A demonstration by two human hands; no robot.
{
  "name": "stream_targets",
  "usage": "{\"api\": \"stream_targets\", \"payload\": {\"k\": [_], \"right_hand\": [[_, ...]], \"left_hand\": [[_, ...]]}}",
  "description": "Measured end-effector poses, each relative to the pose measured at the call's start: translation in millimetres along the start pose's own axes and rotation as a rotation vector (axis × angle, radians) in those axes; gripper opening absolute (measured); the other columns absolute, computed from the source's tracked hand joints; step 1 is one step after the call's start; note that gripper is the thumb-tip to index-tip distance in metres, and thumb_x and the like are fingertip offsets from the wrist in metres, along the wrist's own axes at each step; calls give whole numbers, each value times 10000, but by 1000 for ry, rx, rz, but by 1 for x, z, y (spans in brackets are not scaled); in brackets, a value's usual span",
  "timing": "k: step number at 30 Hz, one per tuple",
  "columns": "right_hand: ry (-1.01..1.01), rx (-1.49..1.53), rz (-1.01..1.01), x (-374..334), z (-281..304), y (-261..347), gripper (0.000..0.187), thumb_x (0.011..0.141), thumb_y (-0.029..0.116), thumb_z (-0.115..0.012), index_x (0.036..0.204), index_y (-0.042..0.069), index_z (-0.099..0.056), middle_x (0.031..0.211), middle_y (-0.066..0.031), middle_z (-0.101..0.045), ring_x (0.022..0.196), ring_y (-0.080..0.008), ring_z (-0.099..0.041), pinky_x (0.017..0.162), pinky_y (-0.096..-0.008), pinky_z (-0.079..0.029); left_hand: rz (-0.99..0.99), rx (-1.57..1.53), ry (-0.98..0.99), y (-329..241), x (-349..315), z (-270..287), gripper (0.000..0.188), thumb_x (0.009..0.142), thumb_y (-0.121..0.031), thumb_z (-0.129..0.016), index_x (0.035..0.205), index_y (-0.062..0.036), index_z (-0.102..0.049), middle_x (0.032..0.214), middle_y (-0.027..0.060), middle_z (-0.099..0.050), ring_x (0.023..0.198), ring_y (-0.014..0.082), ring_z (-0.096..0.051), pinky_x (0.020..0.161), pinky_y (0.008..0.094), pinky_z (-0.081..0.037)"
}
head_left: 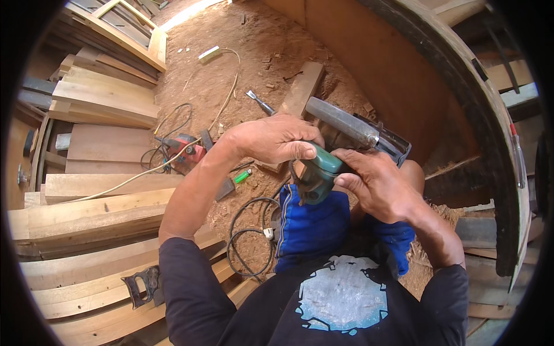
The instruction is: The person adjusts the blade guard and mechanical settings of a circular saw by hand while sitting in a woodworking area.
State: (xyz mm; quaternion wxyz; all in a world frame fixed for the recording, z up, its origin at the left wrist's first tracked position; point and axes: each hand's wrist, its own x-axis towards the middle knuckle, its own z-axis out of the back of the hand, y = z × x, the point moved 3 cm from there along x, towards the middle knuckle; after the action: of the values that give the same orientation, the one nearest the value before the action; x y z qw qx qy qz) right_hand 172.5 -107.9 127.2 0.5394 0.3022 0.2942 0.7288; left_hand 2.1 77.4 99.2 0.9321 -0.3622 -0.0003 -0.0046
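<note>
A green power tool [318,176] with a rounded body is held above my blue-clad knees. My left hand [271,138] is closed over its far left side, the thumb pointing right. From the right, my right hand [375,181] grips the body with bent fingers and thumb. Just beyond the hands lies a long grey metal bar [343,122], beside a dark metal frame [395,145]; whether these join the tool I cannot tell. A wooden board [304,89] extends away behind them. Near my left hand, a chisel-like tool [259,102] lies on the ground.
Stacked planks [104,216] fill the left side, with a handsaw handle [141,285] on them. A red power tool [187,153], a green lighter [243,176], a coiled black cord [234,242] and a socket strip [209,55] lie on sawdust-covered ground. A large curved panel [369,57] stands right.
</note>
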Motion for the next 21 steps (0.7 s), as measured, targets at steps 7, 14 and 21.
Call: {"api": "stream_targets", "payload": {"k": [7, 14, 21], "right_hand": [[-46, -63, -109, 2, -7, 9, 414, 1037, 242, -697, 1380, 14, -658, 948, -282, -727, 922, -488, -712, 797, -542, -542], [-17, -23, -71, 1, -9, 9, 406, 995, 170, -726, 1367, 19, -663, 888, -261, -731, 908, -483, -721, 813, -539, -546], [80, -2, -237, -1, -5, 14, 415, 982, 129, -725, 1367, 0, -643, 991, -267, -747, 988, -493, -712, 869, -548, -546]], "left_hand": [[-55, 44, 53, -5, -8, 1, 599, 1076, -621, -540, 1241, -66, -695, 1151, 163, -717, 1166, 396, -630, 1061, 522, -451], [-85, 200, 39, -12, -8, -5, 609, 1038, -656, -574, 1205, -82, -691, 1083, 136, -700, 1093, 377, -611, 1002, 509, -420], [-170, 270, -34, -16, 3, -9, 594, 1046, -663, -547, 1014, -91, -703, 929, 182, -722, 955, 445, -662, 836, 531, -493]]}}
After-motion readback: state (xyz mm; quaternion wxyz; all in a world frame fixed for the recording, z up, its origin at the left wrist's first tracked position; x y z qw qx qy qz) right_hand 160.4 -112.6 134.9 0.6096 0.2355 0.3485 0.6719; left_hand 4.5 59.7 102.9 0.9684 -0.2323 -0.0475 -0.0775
